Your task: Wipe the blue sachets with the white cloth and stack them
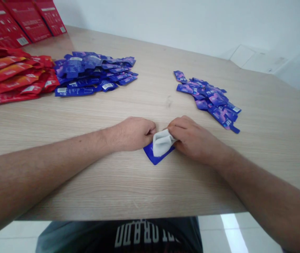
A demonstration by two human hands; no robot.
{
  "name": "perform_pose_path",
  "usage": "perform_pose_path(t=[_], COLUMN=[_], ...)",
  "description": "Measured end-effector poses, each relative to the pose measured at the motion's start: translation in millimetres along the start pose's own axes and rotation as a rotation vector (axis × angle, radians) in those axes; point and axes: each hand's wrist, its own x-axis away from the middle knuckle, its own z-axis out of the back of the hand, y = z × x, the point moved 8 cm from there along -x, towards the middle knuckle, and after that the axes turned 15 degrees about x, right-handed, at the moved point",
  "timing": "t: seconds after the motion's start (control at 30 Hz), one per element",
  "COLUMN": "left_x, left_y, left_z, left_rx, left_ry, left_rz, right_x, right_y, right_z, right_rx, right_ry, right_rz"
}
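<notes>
"Where are the hands?"

"Meeting mid-table on the light wood tabletop [150, 189]. The left hand [130, 134] and right hand [192, 138] are both in a narrow pinch, fingers closed on a crumpled white tissue [162, 142]."

"And beneath that?"

"A blue sachet [155, 157], lying flat and touching the tissue (whether the tissue comes out of it, I cannot tell)."

"What's around them?"

"A heap of blue sachets [92, 73] at eleven o'clock, red packets [13, 77] at ten, red boxes [26, 24] beyond those, and purple sachets [207, 100] at one o'clock, just beyond the right hand"
</notes>
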Motion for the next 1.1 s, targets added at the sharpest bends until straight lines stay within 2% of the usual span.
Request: perform_pose_path(t=[0.1, 0.2, 0.27, 0.33, 0.47, 0.53, 0.6, 0.67, 0.77, 0.83, 0.9, 1.0, 1.07, 1.1], left_x=[0, 0, 1, 2, 3, 3, 3, 2, 2, 2, 2, 2, 3, 3], left_y=[1, 4, 5, 7, 11, 12, 12, 12, 10, 10, 10, 11, 12, 12], left_z=[-0.6, -1.1, -0.3, -0.1, -1.6, -2.5, -3.0, -3.5, -5.1, -5.5, -5.2, -4.3, -4.7, -5.0], left_rx=[-0.029, -0.031, -0.044, -0.068, -0.091, -0.09, -0.102, -0.117, -0.112, -0.109, -0.114, -0.117, -0.096, -0.083], left_ry=[-0.011, -0.033, -0.036, -0.045, -0.075, -0.08, -0.071, -0.062, -0.076, -0.087, -0.092, -0.089, -0.099, -0.106], left_rz=[-0.009, -0.033, -0.057, -0.08, -0.118, -0.139, -0.164, -0.186, -0.196, -0.197, -0.198, -0.207, -0.22, -0.226], right_x=[0, -2, -3, -2, 3, 5, 5, 3, 0, 0, 1, 1, 1, 1], right_y=[-4, -37, -45, -33, 11, 20, 15, -1, -32, -42, -35, -13, -12, -17], right_z=[5, 10, 13, 12, 1, 0, 3, 9, 15, 15, 12, 8, 9, 10], right_rx=[0.038, -0.052, -0.106, -0.118, -0.049, 0.0, 0.049, 0.053, -0.021, -0.068, -0.077, 0.002, 0.037, 0.028], right_ry=[0.018, 0.021, 0.032, 0.037, -0.024, -0.031, -0.018, 0.009, 0.036, 0.027, 0.01, -0.005, -0.004, 0.005], right_rz=[-0.021, 0.149, 0.194, 0.137, 0.0, -0.033, -0.047, -0.029, 0.085, 0.162, 0.158, 0.01, -0.047, -0.032])
